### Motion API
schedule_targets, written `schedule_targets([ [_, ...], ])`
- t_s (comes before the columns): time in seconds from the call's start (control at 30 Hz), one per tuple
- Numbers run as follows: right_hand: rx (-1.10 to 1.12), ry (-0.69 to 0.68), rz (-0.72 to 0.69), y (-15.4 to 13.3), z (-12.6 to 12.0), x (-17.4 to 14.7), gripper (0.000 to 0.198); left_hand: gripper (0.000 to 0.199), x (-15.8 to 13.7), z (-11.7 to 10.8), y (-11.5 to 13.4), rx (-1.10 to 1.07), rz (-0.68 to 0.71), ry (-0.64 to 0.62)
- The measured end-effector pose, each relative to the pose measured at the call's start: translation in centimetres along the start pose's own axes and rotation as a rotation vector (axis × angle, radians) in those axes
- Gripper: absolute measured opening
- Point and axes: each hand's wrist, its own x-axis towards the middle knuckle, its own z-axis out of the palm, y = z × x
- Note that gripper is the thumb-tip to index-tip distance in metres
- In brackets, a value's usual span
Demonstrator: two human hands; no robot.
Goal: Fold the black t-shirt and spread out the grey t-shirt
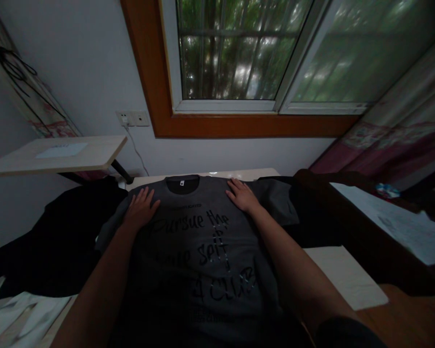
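Note:
A dark grey T-shirt point(188, 237) with black lettering lies spread out, front side up, its collar toward the window. Near its left shoulder my left hand point(141, 208) rests flat on the cloth, fingers apart. My right hand point(242, 194) lies flat on the other shoulder, fingers stretched toward the wall. Between the two hands is the round neckline, with a small white label point(182, 183) inside. The right sleeve point(281, 200) spreads outward over black fabric. My forearms cover parts of the shirt's sides, and its lower end is dark and hard to make out.
Black clothing point(58, 232) is heaped at the left, below a raised wooden shelf point(112, 145) with a paper on it. A pale sheet point(344, 275) lies at the right, near a dark brown piece point(377, 232) bearing another paper. Behind are a wall socket point(132, 118) and a window.

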Motion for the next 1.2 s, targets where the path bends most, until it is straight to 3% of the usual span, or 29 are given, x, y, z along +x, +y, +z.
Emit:
schedule_targets([
  [0.33, 0.095, 0.124, 0.146, 3.2, 0.4, 0.5, 0.057, 0.071, 0.5, 0.1, -0.8, -0.002, 0.021, -0.018],
  [0.57, 0.145, 0.174, 0.138, 4.7, 0.7, 0.7, 0.052, 0.072, 1.2, 0.6, -1.9, 0.002, 0.044, -0.015],
  [1.2, -0.057, 0.074, 0.118, 2.2, -0.3, -1.9, 0.061, 0.066, 1.2, 0.4, -2.1, -0.019, 0.076, -0.005],
])
